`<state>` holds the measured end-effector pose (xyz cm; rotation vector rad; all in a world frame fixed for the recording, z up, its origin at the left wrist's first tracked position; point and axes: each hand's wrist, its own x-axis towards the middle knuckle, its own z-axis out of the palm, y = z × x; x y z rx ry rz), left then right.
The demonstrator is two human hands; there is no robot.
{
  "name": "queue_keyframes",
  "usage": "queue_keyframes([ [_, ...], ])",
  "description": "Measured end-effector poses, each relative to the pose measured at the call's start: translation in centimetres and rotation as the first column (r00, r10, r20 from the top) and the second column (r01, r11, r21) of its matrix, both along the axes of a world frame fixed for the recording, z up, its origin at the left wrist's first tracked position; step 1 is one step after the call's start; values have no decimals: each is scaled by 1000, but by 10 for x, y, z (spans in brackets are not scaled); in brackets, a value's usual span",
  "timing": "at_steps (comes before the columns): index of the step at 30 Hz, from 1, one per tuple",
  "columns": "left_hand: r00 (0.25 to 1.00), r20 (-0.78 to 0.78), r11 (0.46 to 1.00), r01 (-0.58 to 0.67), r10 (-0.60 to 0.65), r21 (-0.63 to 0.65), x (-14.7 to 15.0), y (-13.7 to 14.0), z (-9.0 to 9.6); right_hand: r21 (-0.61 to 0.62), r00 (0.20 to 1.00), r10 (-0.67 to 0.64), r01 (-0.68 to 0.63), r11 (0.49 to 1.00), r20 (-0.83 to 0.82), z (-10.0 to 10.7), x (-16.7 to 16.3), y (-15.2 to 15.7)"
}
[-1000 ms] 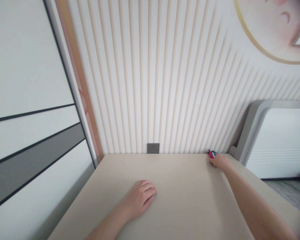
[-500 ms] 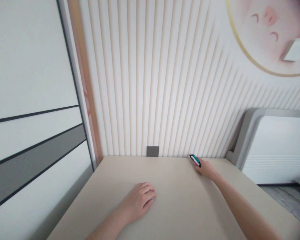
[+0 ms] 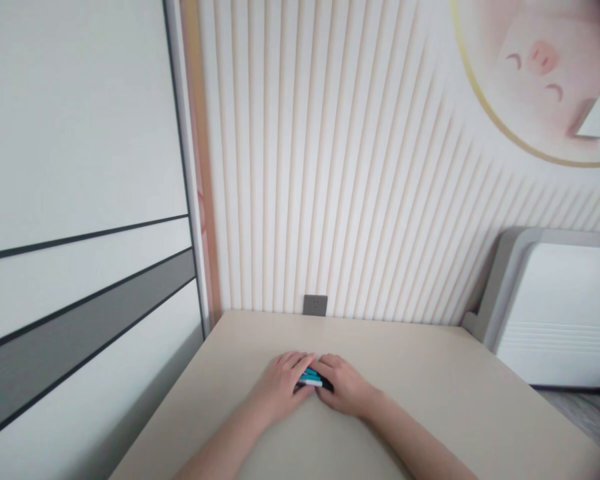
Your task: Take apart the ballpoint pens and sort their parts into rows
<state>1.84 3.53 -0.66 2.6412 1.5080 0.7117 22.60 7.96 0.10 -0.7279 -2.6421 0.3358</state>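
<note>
A small bundle of pens (image 3: 310, 379), teal, white and black, lies between my two hands over the middle of the table (image 3: 260, 337). My left hand (image 3: 285, 383) closes around its left end, fingers over the top and thumb on the near side. From the right, my right hand (image 3: 345, 383) grips the other end in the same way. The fingertips of both hands nearly meet above the bundle. Both ends are hidden under the fingers, so the exact number of pens cannot be made out.
Behind the table's far edge rises a ribbed cream wall (image 3: 300, 167) with a dark socket (image 3: 315, 305). A white and grey cabinet (image 3: 80, 167) stands along the left. To the right is a white and grey headboard (image 3: 555, 300).
My right hand has brought the bundle of pens from the table's far right edge to the middle. My left hand, formerly resting on the table, now holds its other end. The view has shifted slightly.
</note>
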Motion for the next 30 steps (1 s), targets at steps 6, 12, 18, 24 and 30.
queue_keyframes([
  [6,1000,-7,999,-7,7,-36,3,3,0,-29,993,-62,60,998,-96,3,24,-7],
  [12,998,-51,1000,-21,21,-8,6,10,-3,3,997,-31,31,1000,-73,4,25,-7],
  [18,974,-218,998,-64,58,-21,13,39,3,-10,977,-168,168,986,-136,-9,22,6],
  [24,987,-153,998,-52,49,-20,12,66,1,-106,913,-345,329,938,-216,-22,28,24],
  [30,995,-73,997,61,-65,-50,-9,57,-9,-111,970,-174,156,981,-172,-23,33,36],
])
